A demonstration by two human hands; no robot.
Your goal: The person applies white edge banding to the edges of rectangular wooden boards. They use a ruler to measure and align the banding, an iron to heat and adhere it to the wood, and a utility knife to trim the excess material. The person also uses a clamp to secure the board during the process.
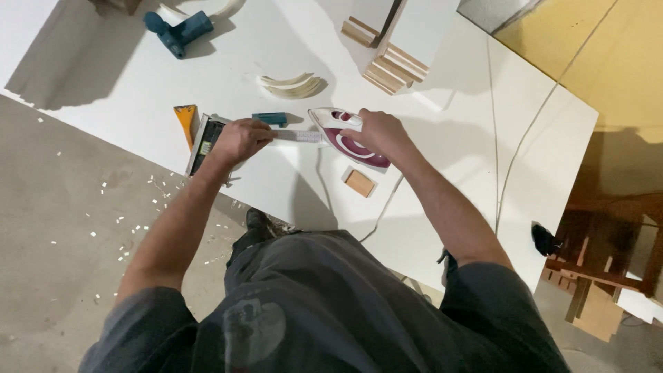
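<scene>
Iron (349,138) lies crosswise, tip pointing left.

A blue power tool (178,30) lies near the white bench's (483,173) far left edge. 2 curved pale strips (293,85) sit mid-bench, stacked wood-edged boards (388,61) by the far edge, a small wooden block (360,182) near the front edge.
</scene>
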